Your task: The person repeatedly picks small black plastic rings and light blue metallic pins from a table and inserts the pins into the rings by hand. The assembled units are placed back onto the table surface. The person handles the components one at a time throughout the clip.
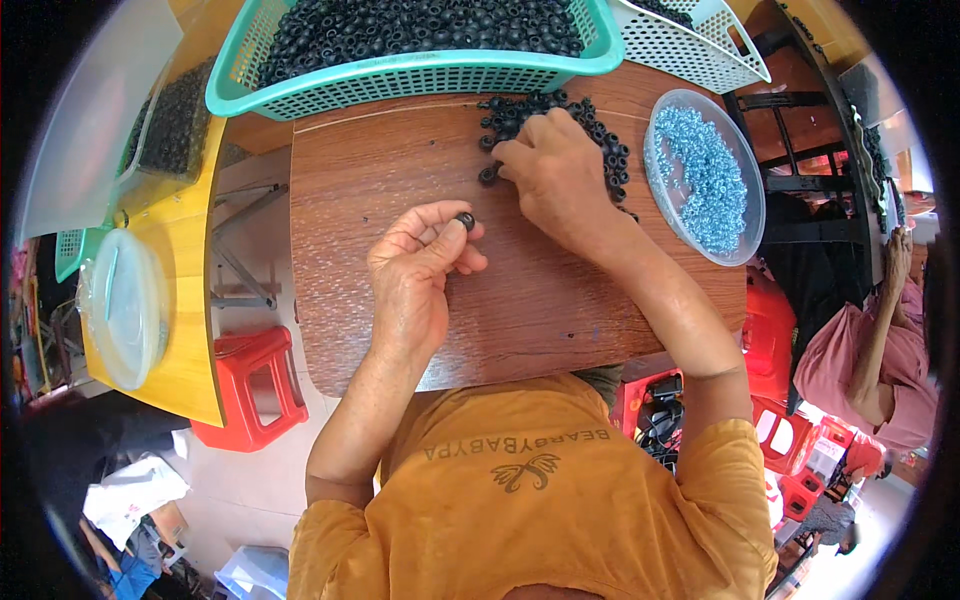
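Note:
Between the thumb and fingers of my left hand (pixel 418 268) is a small black ring-shaped piece (pixel 464 220), held just above the brown wooden table (pixel 400 330). My right hand (pixel 555 175) reaches into a loose pile of similar black pieces (pixel 612 160) on the far side of the table. Its fingers are curled down and pressed together, and what lies in their tips is hidden. One black piece (pixel 488 176) sits right beside those fingertips. To the right of the pile stands a round clear dish (pixel 755 205) full of small light-blue translucent pieces (pixel 700 185).
A green plastic basket (pixel 420 68) heaped with black pieces spans the far edge. A white basket (pixel 715 50) stands at the far right. On the left are a yellow table (pixel 185 340), a round lidded tub (pixel 130 310) and a red stool (pixel 255 390). Another person (pixel 870 350) sits at right.

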`<move>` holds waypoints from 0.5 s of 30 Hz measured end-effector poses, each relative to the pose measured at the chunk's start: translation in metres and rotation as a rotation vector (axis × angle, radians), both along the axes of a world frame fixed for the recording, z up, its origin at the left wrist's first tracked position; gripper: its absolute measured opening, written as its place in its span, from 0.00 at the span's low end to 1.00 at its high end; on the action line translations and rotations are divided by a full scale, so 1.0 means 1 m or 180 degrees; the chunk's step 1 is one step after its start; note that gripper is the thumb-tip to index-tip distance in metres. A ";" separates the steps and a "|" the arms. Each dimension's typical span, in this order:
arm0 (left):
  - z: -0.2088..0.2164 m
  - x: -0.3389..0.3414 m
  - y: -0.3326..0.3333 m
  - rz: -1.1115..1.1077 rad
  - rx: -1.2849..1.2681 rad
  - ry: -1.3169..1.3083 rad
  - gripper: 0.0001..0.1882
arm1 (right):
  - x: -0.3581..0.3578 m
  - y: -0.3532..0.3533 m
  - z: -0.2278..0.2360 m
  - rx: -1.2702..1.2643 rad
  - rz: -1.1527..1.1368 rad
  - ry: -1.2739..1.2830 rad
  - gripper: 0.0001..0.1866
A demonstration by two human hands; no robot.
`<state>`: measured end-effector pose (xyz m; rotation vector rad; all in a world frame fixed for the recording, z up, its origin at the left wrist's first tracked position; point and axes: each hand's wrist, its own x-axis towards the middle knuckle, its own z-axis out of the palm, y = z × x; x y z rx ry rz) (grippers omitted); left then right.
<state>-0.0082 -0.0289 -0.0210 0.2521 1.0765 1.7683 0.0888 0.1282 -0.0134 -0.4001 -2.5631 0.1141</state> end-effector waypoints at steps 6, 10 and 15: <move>-0.002 -0.001 0.000 0.0007 -0.0008 -0.0021 0.09 | -0.007 -0.008 0.004 0.0539 0.0155 -0.0464 0.02; -0.001 0.000 0.000 0.0017 -0.0018 -0.0039 0.09 | -0.004 -0.009 0.002 0.0668 0.0202 -0.0486 0.02; -0.002 0.001 0.000 -0.0005 0.0047 -0.0021 0.09 | 0.003 -0.007 -0.003 0.0391 0.0191 0.0125 0.02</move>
